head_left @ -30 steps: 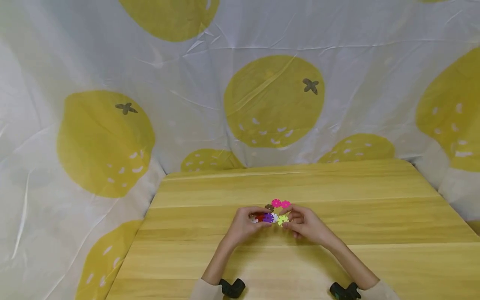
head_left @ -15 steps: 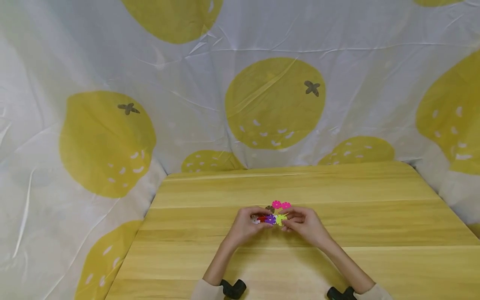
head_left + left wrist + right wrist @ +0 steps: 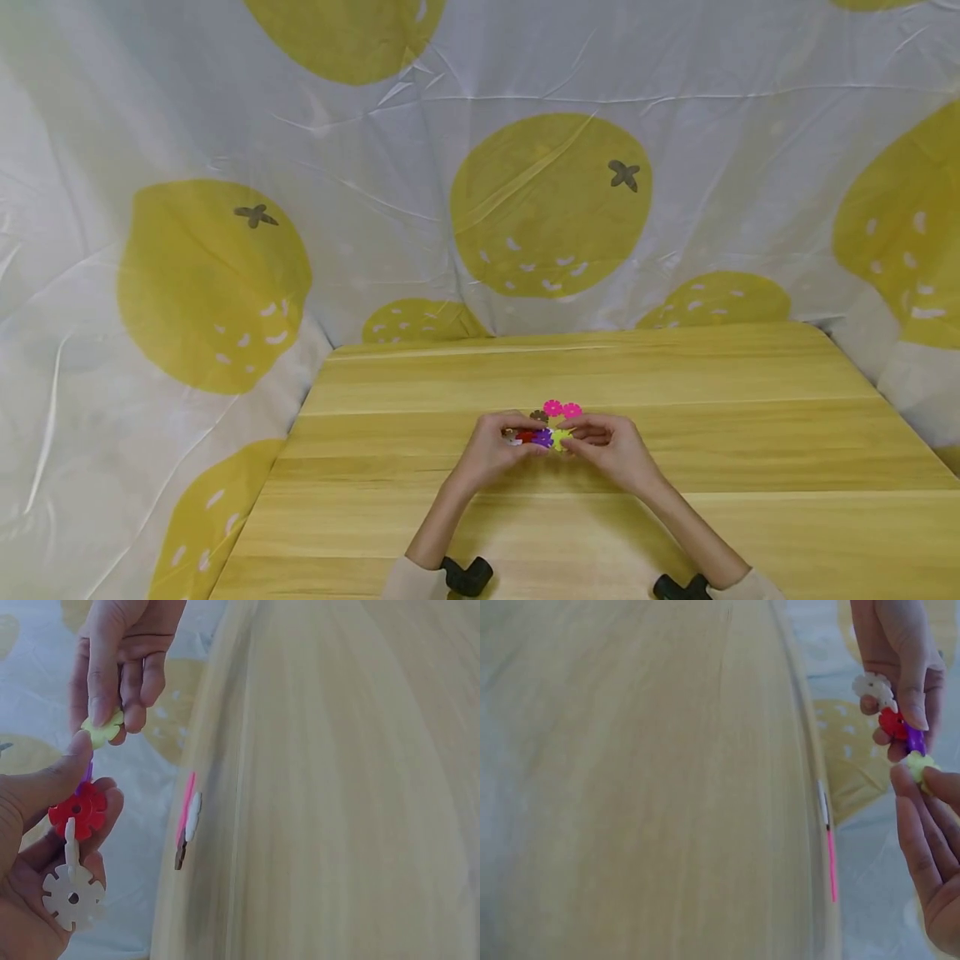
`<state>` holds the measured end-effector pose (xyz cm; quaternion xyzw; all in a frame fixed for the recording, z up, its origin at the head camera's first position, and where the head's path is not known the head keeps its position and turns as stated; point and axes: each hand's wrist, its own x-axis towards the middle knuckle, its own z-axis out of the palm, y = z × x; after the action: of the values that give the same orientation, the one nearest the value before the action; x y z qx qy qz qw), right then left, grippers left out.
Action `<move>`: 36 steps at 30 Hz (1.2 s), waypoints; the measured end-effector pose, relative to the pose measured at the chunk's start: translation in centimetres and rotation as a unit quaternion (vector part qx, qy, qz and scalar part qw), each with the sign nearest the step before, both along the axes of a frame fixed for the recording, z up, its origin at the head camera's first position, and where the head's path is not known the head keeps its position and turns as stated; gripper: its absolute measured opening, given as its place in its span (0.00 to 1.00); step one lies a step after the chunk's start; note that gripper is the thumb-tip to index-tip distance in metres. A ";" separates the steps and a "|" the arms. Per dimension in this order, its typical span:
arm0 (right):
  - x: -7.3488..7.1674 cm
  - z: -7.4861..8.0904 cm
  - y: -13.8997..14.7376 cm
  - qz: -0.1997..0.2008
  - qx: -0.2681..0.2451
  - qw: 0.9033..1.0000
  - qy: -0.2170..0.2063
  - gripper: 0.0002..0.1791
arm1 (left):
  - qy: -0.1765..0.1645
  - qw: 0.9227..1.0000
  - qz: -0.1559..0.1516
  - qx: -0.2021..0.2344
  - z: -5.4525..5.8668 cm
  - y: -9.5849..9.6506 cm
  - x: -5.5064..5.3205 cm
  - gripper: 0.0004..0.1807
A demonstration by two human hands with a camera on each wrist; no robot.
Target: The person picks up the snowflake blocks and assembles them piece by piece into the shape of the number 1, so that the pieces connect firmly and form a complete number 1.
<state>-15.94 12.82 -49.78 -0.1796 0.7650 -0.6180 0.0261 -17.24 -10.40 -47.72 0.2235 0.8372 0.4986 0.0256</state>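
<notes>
My left hand (image 3: 480, 454) grips a short chain of slotted plastic snowflake discs between thumb and fingers. In the left wrist view a white disc (image 3: 73, 898) hangs at the chain's lower end, followed by another white one seen edge-on, then a red disc (image 3: 84, 812). A purple disc (image 3: 915, 740) comes after the red, partly covered by the left thumb. My right hand (image 3: 618, 454) pinches a yellow-green disc (image 3: 559, 439) between thumb and index finger. Its edge meets the purple disc, and the two hands are almost fingertip to fingertip.
Just beyond the hands, pink discs (image 3: 553, 407) and a brown disc (image 3: 538, 415) lie on the wooden table (image 3: 675, 533). A white disc (image 3: 194, 815) lies beside them. A lemon-print cloth (image 3: 405, 208) hangs behind the table's far edge. Black wrist devices (image 3: 467, 577) sit below the sleeves.
The right hand has brought the yellow-green disc leftward up against the purple disc. My left hand has stayed nearly in place with the chain; the loose discs lie as before.
</notes>
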 end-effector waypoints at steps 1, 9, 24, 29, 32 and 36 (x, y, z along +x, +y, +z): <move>0.0 0.0 0.0 0.000 -0.002 1.000 0.001 0.12 | -0.001 1.000 0.000 0.002 0.0 0.0 0.0 0.14; 0.1 0.2 0.0 0.014 -0.033 0.999 -0.013 0.14 | -0.010 1.000 0.002 0.018 0.1 -0.1 -0.1 0.13; 0.2 0.1 -0.2 0.015 -0.016 1.000 -0.021 0.13 | -0.025 1.000 -0.006 0.010 -0.1 -0.1 0.3 0.13; 0.3 0.1 0.4 0.022 0.004 1.000 -0.020 0.16 | -0.036 0.999 -0.007 0.011 0.0 -0.5 0.1 0.13; 0.2 0.1 0.5 0.031 -0.004 0.999 -0.014 0.15 | -0.035 0.999 -0.009 0.011 0.1 -0.5 0.1 0.13; 0.1 0.0 0.4 0.036 -0.017 0.999 -0.020 0.13 | -0.037 0.999 -0.014 0.008 0.0 -0.5 0.1 0.13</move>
<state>-15.84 13.19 -49.73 -0.1951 0.7465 -0.6332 0.0605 -17.11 -10.87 -47.68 0.2170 0.8282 0.5131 0.0619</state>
